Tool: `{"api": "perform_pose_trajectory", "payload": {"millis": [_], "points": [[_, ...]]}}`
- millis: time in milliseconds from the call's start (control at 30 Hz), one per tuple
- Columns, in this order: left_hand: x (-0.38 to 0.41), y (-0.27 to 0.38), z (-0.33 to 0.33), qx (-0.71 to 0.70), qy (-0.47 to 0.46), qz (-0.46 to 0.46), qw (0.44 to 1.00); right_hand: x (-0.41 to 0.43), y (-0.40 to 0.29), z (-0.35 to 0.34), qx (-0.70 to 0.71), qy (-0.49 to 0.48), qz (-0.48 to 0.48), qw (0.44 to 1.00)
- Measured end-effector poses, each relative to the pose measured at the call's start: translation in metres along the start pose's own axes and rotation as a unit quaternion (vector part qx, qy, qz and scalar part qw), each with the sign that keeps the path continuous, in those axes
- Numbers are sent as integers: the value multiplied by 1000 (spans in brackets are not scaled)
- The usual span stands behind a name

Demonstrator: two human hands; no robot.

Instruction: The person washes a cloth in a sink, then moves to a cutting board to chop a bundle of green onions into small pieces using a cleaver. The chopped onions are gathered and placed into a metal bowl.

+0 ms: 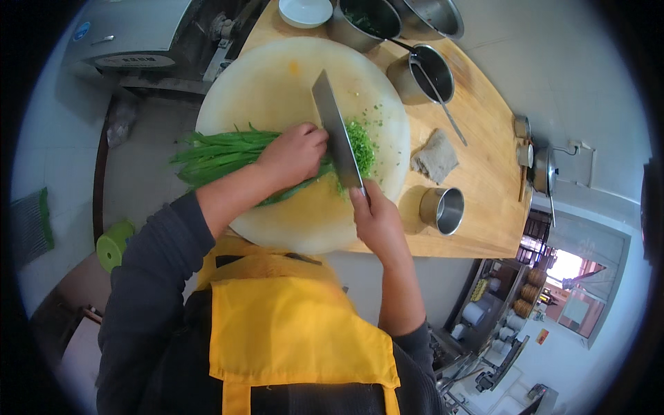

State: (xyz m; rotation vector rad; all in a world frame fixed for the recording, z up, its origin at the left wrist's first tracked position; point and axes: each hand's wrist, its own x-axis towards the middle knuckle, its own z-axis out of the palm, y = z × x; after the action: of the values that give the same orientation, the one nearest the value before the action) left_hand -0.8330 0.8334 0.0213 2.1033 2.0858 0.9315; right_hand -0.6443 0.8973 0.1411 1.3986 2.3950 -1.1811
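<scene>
Long green leaves, either chives or scallion greens [223, 154], lie in a bundle across a round white chopping board [249, 88]. My left hand [296, 154] presses down on the bundle near its cut end, fingers curled beside the blade. In my right hand [376, 218] is the handle of a broad cleaver [336, 129], its blade pointing away from me across the board. Finely chopped green pieces [361, 148] form a heap just right of the blade, and a few bits are scattered beyond it.
On the wooden table [482, 155], right of the board, are a grey cloth [437, 156], a steel cup [442, 210] and a pot with a ladle [415, 78]. Behind stand a white bowl [306, 11] and a pot of greens [363, 23]. A metal machine [135, 36] is at far left.
</scene>
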Motion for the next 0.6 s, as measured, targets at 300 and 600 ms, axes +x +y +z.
{"api": "perform_pose_trajectory", "payload": {"millis": [300,600], "points": [[-1,-1,3,-29,37,17,999,7,12,9,16,2,-26,1000],[6,-2,-4,-109,8,-11,994,13,26,34,-11,43,-49,998]]}}
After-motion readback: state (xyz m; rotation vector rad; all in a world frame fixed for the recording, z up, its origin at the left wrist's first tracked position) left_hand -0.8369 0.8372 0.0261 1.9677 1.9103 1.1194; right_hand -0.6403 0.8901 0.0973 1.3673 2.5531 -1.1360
